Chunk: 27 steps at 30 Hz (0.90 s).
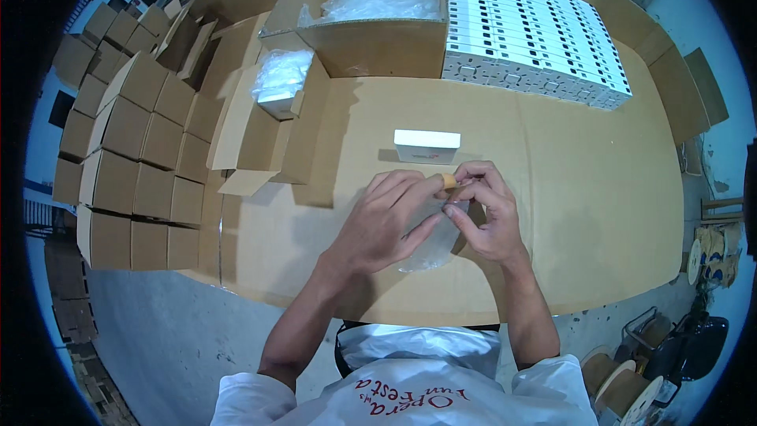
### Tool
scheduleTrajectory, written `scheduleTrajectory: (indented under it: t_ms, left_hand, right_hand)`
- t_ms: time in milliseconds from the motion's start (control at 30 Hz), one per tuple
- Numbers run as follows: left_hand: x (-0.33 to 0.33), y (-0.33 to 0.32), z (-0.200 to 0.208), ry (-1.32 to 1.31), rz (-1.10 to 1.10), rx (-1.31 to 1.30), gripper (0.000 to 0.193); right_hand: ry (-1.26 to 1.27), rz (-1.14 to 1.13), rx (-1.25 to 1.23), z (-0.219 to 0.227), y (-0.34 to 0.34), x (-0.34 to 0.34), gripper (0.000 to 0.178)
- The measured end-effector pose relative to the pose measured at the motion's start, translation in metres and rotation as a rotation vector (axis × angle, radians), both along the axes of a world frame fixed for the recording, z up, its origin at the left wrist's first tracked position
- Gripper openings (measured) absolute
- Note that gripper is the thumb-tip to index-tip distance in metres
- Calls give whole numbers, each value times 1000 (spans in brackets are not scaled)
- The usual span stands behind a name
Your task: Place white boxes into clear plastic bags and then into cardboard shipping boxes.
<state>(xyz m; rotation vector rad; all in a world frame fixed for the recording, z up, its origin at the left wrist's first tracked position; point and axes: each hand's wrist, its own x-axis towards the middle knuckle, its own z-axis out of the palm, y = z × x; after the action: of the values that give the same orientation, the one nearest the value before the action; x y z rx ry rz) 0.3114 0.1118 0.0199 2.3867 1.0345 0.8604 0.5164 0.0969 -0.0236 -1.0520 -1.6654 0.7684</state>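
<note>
A thin clear plastic bag [435, 251] hangs between my two hands, just over the cardboard-covered table. My right hand [490, 221] pinches its upper edge between thumb and fingertips. My left hand [386, 217] meets it there, an orange finger cot [449, 181] on one fingertip and the thumb stretched along the bag. Whether the left fingers grip the film firmly is partly hidden. Directly beyond my hands, a small white box [426, 146] stands on the cardboard.
An open carton [284, 150] at the left holds a plastic-wrapped white box [281, 79]. Behind it, a larger carton [378, 47] contains clear plastic bags [385, 1]. Rows of white boxes [536, 39] fill the back right. Brown cartons [126, 126] are stacked at far left.
</note>
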Motion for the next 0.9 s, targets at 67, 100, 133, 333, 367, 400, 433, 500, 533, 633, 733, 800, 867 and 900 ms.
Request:
scheduleTrajectory:
  t_ms: [67, 100, 133, 333, 367, 400, 433, 500, 533, 633, 733, 800, 867, 900]
  left_hand:
    - [2, 4, 2, 3, -66, -148, 48]
    - [3, 5, 2, 2, -73, -148, 48]
    - [3, 7, 2, 24, -67, -166, 50]
    - [7, 22, -11, -173, -98, -354, 52]
    - [7, 24, -12, -231, -131, -419, 52]
    - [7, 25, -14, -232, -131, -420, 52]
    - [6, 26, -16, -242, -128, -453, 51]
    - [4, 27, -19, -255, -129, -488, 50]
    - [3, 28, -21, -249, -130, -494, 48]
    - [-6, 29, -23, -230, -129, -496, 44]
    - [-18, 31, -23, -242, -114, -567, 40]
    - [-20, 31, -24, -271, -108, -641, 38]
    - [-20, 30, -26, -293, -99, -608, 38]
    - [-20, 29, -25, -293, -98, -608, 38]
  right_hand:
    - [7, -4, -40, 4, 0, 0, 13]
    - [13, -6, -80, 6, 0, 2, 13]
    - [12, -13, -80, 6, 1, 4, 13]
    - [220, 154, -144, -2, 8, 21, 13]
    - [335, 246, -191, -3, 9, 22, 12]
    - [450, 340, -239, -4, 9, 23, 12]
    - [449, 340, -241, -5, 9, 24, 12]
    - [549, 406, -414, -7, 8, 26, 10]
    - [547, 405, -416, -8, 7, 27, 10]
    - [521, 330, -505, -8, 7, 26, 9]
    - [493, 316, -563, -11, 9, 22, 11]
    - [395, 260, -552, -15, 10, 21, 9]
    - [360, 259, -527, -16, 10, 17, 8]
    - [327, 258, -503, -16, 9, 15, 7]
